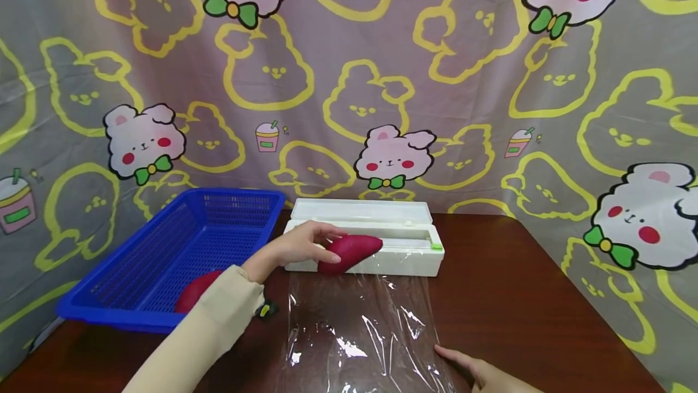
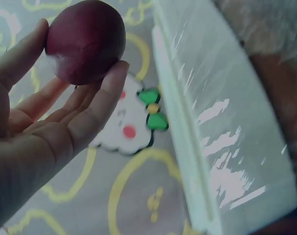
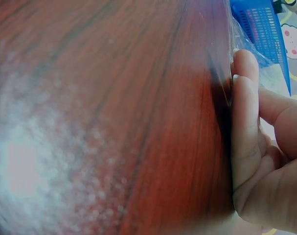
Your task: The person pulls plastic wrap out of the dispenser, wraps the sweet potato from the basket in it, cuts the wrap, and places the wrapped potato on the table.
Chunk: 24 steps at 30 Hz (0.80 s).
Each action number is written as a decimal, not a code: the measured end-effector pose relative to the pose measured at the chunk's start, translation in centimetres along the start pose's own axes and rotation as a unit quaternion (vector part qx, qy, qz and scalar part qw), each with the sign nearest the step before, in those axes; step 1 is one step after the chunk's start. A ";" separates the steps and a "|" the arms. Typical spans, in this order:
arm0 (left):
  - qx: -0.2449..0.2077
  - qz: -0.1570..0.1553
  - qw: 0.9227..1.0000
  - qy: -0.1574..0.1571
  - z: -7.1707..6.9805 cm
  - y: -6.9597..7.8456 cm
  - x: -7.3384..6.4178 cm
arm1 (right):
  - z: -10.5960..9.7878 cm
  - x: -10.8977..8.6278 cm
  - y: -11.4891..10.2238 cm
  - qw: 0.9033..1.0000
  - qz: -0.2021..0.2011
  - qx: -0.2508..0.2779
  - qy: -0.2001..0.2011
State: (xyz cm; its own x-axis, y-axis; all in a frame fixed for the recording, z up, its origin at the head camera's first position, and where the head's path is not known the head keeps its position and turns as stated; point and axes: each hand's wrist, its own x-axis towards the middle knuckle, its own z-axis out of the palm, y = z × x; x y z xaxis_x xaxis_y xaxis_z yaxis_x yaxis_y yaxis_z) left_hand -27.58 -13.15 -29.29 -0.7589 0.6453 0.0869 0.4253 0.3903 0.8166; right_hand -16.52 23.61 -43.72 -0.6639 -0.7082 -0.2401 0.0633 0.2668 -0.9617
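My left hand (image 1: 299,244) grips a dark red sweet potato (image 1: 354,252), holding it up in front of the white cling film box (image 1: 400,261). The thumb and fingers curl round one end of the sweet potato, seen end-on in the left wrist view (image 2: 87,41). From the box, a clear sheet of cling film (image 1: 365,332) stretches over the table toward me. At the film's right edge lies my right hand (image 1: 482,376), its forefinger straight and the fingertip touching that edge. In the right wrist view, this hand (image 3: 253,142) rests side-on against the tabletop.
To the left stands a blue plastic basket (image 1: 122,317) with another red sweet potato (image 1: 195,291) inside, partly hidden by my sleeve. A small black-and-yellow item (image 1: 265,309) sits beside the basket. Behind the brown table (image 1: 501,296) hangs a patterned cloth (image 1: 474,96).
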 end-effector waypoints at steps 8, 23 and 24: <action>-0.038 -0.001 0.996 -0.075 4.0 -0.9 0.3 | 0.2 0.0 -0.6 0.999 0.028 -0.015 0.023; -0.038 -0.045 0.990 -0.129 7.8 -2.3 -0.6 | 0.1 0.1 -0.3 0.999 0.019 -0.042 0.023; -0.037 -0.048 0.990 -0.129 8.0 -2.3 -0.7 | 0.1 0.1 -0.3 0.999 0.022 -0.038 0.025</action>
State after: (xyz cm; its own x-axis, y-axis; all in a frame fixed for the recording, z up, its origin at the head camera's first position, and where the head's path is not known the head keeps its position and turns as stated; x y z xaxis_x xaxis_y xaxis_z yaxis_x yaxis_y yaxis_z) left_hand -24.12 -9.26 -35.81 -0.6389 0.7576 -0.1333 0.3126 0.4140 0.8549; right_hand -16.46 23.39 -43.48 -0.6978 -0.6622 -0.2731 0.0372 0.3472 -0.9371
